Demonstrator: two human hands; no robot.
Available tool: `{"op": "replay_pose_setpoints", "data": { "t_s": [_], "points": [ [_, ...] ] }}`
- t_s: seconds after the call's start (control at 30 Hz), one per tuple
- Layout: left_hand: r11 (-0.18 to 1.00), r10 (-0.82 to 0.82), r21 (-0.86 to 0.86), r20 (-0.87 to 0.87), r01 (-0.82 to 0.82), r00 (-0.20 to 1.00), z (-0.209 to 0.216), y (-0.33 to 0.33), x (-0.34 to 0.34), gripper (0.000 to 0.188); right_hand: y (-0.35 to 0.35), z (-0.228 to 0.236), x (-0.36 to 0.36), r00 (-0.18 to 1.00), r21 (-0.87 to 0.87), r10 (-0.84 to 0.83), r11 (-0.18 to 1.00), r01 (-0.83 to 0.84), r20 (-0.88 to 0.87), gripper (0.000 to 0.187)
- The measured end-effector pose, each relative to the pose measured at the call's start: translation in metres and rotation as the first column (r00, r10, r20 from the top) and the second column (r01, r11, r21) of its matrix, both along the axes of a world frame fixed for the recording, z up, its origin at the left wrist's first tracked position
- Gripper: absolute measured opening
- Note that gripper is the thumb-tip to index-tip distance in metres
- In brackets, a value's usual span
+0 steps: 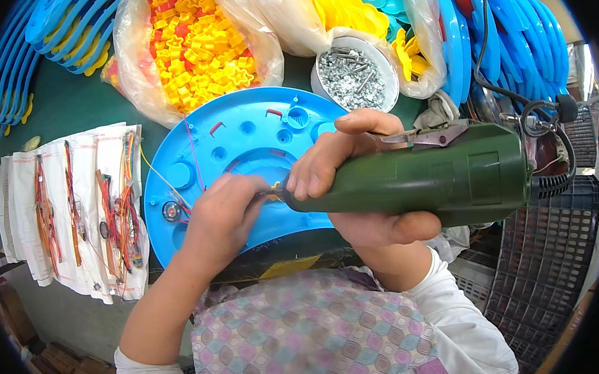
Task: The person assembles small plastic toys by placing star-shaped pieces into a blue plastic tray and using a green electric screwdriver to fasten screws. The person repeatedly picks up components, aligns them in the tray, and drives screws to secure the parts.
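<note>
My right hand (332,153) is wrapped round a green electric screwdriver (417,182), which lies level with its tip toward the left. The tip is over a blue plastic shell (203,145), a curved tray-like part with round posts, lying on the table in front of me. At the tip, my left hand (221,210) has its fingers pinched together; a bit of yellow shows there, but what they hold is mostly hidden. A small round speaker (170,211) with thin wires sits at the shell's left end.
A white bowl of screws (354,79) stands behind the shell. Beside it are clear bags with small yellow and red plastic parts (200,51) and larger yellow pieces (349,10). Wire bundles (118,220) lie on white sheets at left. Blue shells (511,33) stack at the far right.
</note>
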State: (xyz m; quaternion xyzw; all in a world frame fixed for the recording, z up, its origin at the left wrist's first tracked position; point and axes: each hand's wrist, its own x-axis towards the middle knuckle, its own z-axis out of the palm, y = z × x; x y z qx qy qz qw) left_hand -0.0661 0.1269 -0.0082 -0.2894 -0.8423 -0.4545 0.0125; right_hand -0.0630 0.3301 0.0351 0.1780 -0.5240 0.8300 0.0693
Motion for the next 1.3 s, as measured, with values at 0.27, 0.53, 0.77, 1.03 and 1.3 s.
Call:
{"op": "replay_pose_setpoints", "data": {
  "t_s": [0.27,0.53,0.77,1.03,1.3],
  "points": [
    [1.000,0.016,-0.011,0.042,-0.016,0.999,0.004,-0.002,0.002,0.022,-0.005,0.020,0.009,0.976,0.173,-0.087,0.983,0.052,0.201,0.121],
    [0.985,0.080,-0.153,-0.006,-0.080,0.997,0.003,-0.001,0.005,0.023,-0.001,0.021,0.009,0.976,0.188,-0.099,0.980,0.062,0.194,0.121],
    [0.916,0.087,-0.368,-0.212,-0.162,0.973,0.011,-0.003,0.008,0.016,0.009,0.016,0.008,0.989,0.156,-0.076,0.986,0.057,0.123,0.120],
    [0.959,0.012,-0.281,-0.033,-0.021,0.999,0.015,-0.022,-0.008,0.017,0.001,0.012,0.007,0.994,0.123,-0.053,0.992,0.041,0.100,0.119],
    [0.973,-0.025,-0.225,0.099,0.047,0.995,0.018,-0.025,-0.019,0.033,-0.026,0.024,0.013,0.977,0.289,-0.042,0.957,-0.021,0.210,0.119]
  ]
}}
